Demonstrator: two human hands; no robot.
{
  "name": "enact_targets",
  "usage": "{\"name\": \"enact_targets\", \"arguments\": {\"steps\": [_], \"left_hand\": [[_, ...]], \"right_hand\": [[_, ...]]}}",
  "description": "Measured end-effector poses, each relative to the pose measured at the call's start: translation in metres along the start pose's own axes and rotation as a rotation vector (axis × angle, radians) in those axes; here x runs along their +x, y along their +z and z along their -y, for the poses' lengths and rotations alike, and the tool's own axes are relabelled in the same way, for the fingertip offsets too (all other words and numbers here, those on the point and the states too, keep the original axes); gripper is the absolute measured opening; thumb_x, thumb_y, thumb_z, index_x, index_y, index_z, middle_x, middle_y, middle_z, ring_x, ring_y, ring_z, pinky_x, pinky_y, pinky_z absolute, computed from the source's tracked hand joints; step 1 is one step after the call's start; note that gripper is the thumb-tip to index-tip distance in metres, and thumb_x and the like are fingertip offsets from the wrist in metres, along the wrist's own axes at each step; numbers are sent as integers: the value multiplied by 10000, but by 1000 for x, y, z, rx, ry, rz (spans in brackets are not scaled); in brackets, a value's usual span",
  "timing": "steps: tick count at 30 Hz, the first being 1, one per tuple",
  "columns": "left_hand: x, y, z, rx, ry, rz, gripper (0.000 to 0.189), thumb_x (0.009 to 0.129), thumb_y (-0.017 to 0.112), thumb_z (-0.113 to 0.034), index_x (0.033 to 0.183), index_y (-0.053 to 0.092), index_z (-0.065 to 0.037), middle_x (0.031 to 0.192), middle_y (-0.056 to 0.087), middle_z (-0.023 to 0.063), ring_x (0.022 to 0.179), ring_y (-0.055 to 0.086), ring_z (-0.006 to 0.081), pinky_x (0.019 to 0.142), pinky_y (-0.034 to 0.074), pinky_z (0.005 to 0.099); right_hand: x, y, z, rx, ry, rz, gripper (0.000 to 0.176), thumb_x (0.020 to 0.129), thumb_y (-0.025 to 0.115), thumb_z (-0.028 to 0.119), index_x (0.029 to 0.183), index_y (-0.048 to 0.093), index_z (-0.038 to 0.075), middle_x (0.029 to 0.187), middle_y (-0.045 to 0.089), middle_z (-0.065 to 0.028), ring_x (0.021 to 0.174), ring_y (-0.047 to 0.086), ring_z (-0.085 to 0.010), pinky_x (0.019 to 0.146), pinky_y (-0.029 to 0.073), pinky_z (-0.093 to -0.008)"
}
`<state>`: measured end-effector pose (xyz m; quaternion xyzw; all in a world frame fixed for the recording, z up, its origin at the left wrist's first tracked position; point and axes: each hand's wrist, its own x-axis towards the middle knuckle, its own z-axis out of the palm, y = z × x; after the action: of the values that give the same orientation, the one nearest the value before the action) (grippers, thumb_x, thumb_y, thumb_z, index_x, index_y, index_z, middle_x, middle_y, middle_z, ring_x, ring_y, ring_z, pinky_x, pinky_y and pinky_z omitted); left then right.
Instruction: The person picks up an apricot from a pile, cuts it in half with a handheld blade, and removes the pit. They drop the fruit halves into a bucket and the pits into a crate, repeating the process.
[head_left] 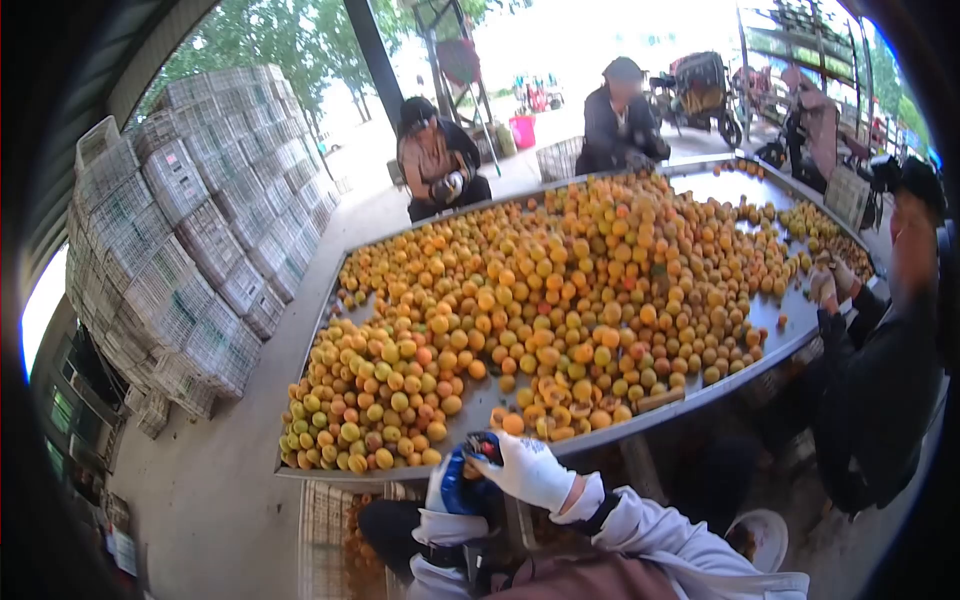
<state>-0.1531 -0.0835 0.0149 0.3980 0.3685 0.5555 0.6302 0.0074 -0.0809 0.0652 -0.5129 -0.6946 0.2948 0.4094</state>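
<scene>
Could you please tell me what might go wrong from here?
Fruit is heaped up to the near rim of the table, so a nudge from the left hand or right hand might send some over. The tall crate stack could topple if knocked, though the curved view makes any lean hard to judge.

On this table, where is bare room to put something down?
Bare table shows between the middle heap and the far rim, and narrowly between that heap and the near-left pile. The middle is crowded with fruit.
</scene>
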Motion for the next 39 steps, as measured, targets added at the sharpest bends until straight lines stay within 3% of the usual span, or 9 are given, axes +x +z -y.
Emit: {"name": "enact_targets", "arguments": {"steps": [1,3,9,11,14,22,25,32,39], "left_hand": [[-16,-2,-28,431,228,7,336,1055,502,-322,1210,630,-53,1013,660,67,775,634,150,690,547,296],[-22,-35,-54,-156,-92,-184,335,1034,535,-312,1177,649,-32,940,651,72,658,592,131,588,501,274],[-62,-207,-106,735,274,-731,289,1014,575,-196,1206,655,4,951,702,158,716,651,162,477,506,289],[-77,-312,-96,1007,266,-681,322,970,627,-78,1279,624,14,1133,683,160,1001,675,248,869,558,350],[-62,-261,-108,1426,60,-839,428,966,647,-74,1369,553,39,1370,594,149,1281,545,267,1076,436,403],[122,40,-57,1333,295,76,526,901,725,-58,1399,561,-24,1369,598,124,1226,568,209,1038,461,327],[198,100,8,1640,719,487,651,815,802,-292,1387,567,-89,1333,602,159,1205,561,373,1054,432,449],[248,178,109,2181,502,640,620,878,688,-503,1353,550,-129,1285,611,128,1251,528,336,1108,310,519],[216,158,85,1277,315,574,550,847,757,-140,1352,565,-36,1212,657,136,1128,652,316,990,501,433]], "right_hand": [[-5,2,-3,64,-38,-47,314,945,698,324,1097,669,51,888,723,-189,857,706,-394,721,562,-437],[-11,3,-21,153,-67,-108,245,953,692,237,1093,657,39,885,715,-194,844,691,-400,692,541,-427],[-39,-57,-50,411,293,-169,193,1023,611,177,1110,639,7,804,614,-40,655,595,-125,590,492,-333],[-49,-62,-77,685,421,-271,257,1036,608,265,1055,652,12,723,606,-8,646,513,-56,576,436,-277],[-59,-88,-95,688,585,-399,256,1043,597,278,979,641,34,681,577,7,538,485,-49,481,407,-254],[-65,-122,-118,800,713,-615,343,1073,510,306,1136,651,-1,673,602,-34,418,523,-91,372,407,-235],[-70,-121,-122,812,703,-656,275,1051,560,253,1143,664,15,707,633,-34,453,509,-74,410,378,-230],[-78,-119,-128,683,634,-593,170,1036,589,168,1084,646,15,765,556,29,647,461,-38,565,383,-221],[-85,-107,-138,477,556,-421,192,1022,607,197,1035,634,7,733,567,-63,668,517,-140,629,445,-315]]}}
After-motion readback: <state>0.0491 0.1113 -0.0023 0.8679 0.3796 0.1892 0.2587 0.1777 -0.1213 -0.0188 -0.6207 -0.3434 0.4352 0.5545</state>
